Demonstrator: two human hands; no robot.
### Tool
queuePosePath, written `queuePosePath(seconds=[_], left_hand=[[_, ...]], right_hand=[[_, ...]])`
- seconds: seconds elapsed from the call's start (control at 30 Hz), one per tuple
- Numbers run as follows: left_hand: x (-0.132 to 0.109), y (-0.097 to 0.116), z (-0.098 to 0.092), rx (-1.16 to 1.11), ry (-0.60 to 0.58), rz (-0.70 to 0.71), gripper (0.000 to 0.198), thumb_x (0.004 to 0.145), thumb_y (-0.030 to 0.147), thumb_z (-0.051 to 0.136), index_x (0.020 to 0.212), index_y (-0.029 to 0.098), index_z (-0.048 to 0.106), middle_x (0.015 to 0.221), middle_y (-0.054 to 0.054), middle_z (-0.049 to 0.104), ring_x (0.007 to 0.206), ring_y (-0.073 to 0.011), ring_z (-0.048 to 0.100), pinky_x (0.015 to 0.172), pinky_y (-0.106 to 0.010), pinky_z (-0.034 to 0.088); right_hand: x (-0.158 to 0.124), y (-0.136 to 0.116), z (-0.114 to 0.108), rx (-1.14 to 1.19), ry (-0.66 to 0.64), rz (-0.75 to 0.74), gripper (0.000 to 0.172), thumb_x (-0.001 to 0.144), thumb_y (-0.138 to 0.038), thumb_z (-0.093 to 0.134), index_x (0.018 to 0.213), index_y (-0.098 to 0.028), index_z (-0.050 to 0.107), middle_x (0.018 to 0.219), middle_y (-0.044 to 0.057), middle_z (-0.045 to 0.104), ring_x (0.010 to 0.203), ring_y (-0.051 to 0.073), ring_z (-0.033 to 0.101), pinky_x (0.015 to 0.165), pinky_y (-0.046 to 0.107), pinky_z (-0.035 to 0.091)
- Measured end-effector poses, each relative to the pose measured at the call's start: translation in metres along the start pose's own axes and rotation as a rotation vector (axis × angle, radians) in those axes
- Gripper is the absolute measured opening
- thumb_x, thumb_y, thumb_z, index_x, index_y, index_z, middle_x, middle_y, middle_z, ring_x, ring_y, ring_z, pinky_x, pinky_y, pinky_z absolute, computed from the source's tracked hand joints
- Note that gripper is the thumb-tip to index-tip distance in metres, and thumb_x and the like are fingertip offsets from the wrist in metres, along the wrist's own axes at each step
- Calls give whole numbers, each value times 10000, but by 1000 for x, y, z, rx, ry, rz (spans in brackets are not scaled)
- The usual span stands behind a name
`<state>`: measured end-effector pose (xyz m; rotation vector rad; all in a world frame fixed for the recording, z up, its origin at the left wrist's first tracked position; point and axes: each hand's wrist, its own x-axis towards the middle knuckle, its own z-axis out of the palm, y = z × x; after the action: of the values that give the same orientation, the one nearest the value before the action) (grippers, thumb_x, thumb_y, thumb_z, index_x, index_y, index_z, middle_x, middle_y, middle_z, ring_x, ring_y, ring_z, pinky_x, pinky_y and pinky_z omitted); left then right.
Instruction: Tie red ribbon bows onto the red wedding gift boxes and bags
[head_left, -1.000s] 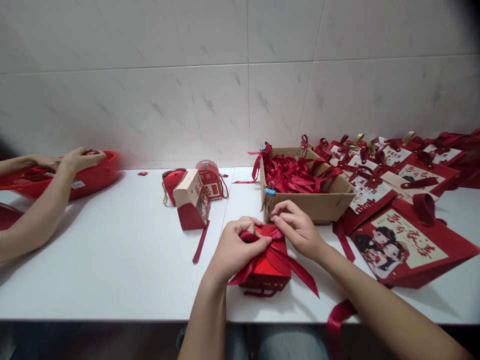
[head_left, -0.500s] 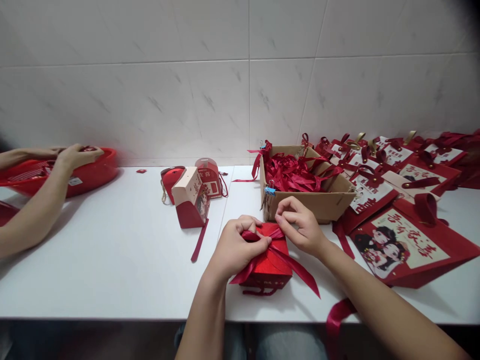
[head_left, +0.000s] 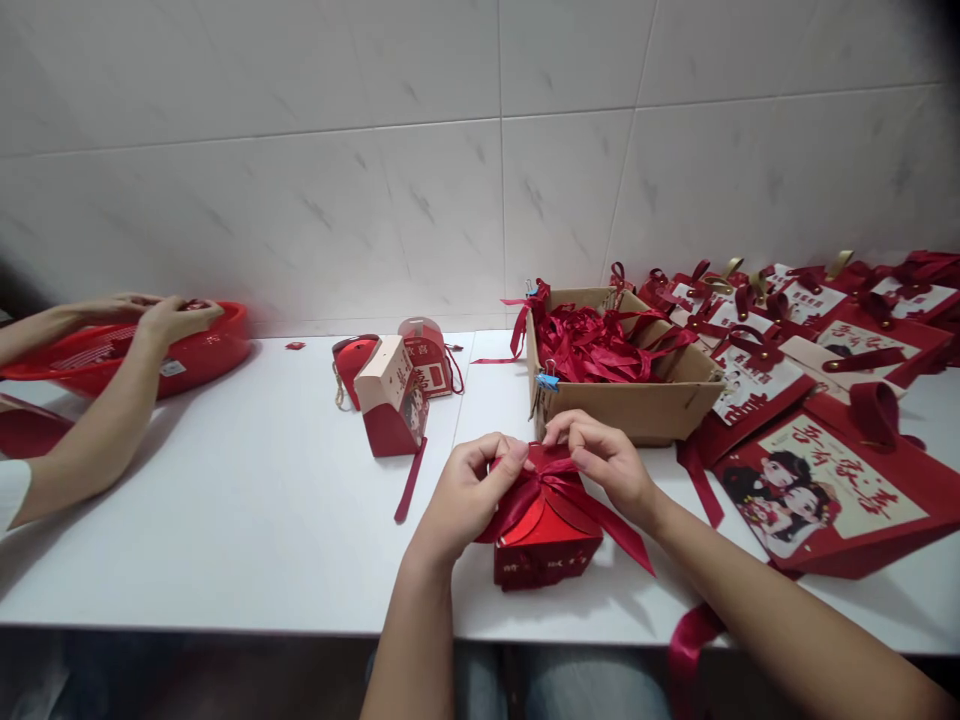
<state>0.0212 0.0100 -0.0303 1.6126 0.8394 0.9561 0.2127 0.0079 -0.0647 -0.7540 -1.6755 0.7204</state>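
Note:
A small red gift box (head_left: 546,545) stands on the white table (head_left: 247,520) right in front of me. A dark red ribbon (head_left: 592,515) is wrapped over its top, its tails trailing down to the right. My left hand (head_left: 469,490) pinches the ribbon at the box's top left. My right hand (head_left: 604,460) pinches it at the top right. Both hands are closed on the ribbon, close together above the box.
A cardboard box (head_left: 637,405) full of red ribbons stands just behind. Red gift bags (head_left: 817,480) lie spread at the right. Small decorated boxes (head_left: 390,395) stand left of centre. At far left another person's hands (head_left: 161,320) reach into a red basin (head_left: 202,350).
My two hands have drawn closer together on the ribbon over the box's top, and the box has turned slightly. The view shifted a little rightward. The other person's hands stay at the basin.

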Motion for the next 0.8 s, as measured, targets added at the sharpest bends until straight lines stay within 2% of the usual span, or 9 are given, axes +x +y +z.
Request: queuePosePath(seconds=[0.1, 0.17, 0.27, 0.4, 0.53, 0.67, 0.8], left_hand=[[-1, 0, -4, -45, -56, -3, 347, 907, 436, 463, 778, 154, 618, 836, -52, 620, 828, -176, 571, 752, -271, 439], [-1, 0, -5, -42, -46, 19, 329, 902, 429, 480, 807, 154, 634, 922, -66, 626, 892, -187, 572, 805, -276, 435], [-1, 0, -6, -22, -20, 46, 284, 873, 406, 541, 774, 154, 626, 982, -69, 616, 952, -191, 561, 851, -271, 416], [-2, 0, -7, -60, -54, 25, 262, 847, 389, 582, 727, 156, 582, 1019, -79, 608, 964, -205, 564, 827, -280, 429], [-1, 1, -7, -59, -22, 40, 294, 819, 375, 617, 644, 159, 523, 1042, -76, 599, 988, -209, 562, 863, -285, 410], [-2, 2, -6, -78, -58, 28, 318, 820, 407, 607, 640, 157, 531, 1066, -85, 598, 986, -220, 566, 863, -298, 418], [-2, 3, -3, -130, -98, -12, 303, 857, 449, 540, 824, 162, 629, 1035, -80, 601, 874, -185, 567, 790, -275, 437]], right_hand=[[1, -8, 3, 89, 4, 38, 437, 814, -326, 638, 546, -200, 316, 825, 61, 629, 916, 218, 561, 852, 382, 422], [1, -12, 5, 111, -23, 41, 479, 806, -270, 651, 508, -198, 283, 763, 58, 645, 932, 222, 579, 848, 380, 432], [0, -16, 8, 115, -58, 56, 517, 787, -266, 673, 489, -200, 256, 715, 58, 668, 931, 226, 597, 820, 376, 451], [0, -17, 9, 95, -28, 80, 550, 765, -294, 695, 491, -208, 226, 683, 59, 667, 890, 231, 611, 773, 379, 470], [-1, -16, 10, 79, -14, 53, 525, 765, -259, 693, 475, -203, 260, 681, 57, 641, 876, 227, 609, 770, 379, 469], [-1, -17, 9, 68, -23, 44, 547, 762, -276, 700, 475, -203, 240, 654, 50, 624, 834, 215, 593, 754, 379, 466], [-1, -21, 9, 23, -53, 24, 559, 753, -257, 706, 484, -202, 219, 635, 31, 584, 758, 187, 558, 729, 363, 461]])
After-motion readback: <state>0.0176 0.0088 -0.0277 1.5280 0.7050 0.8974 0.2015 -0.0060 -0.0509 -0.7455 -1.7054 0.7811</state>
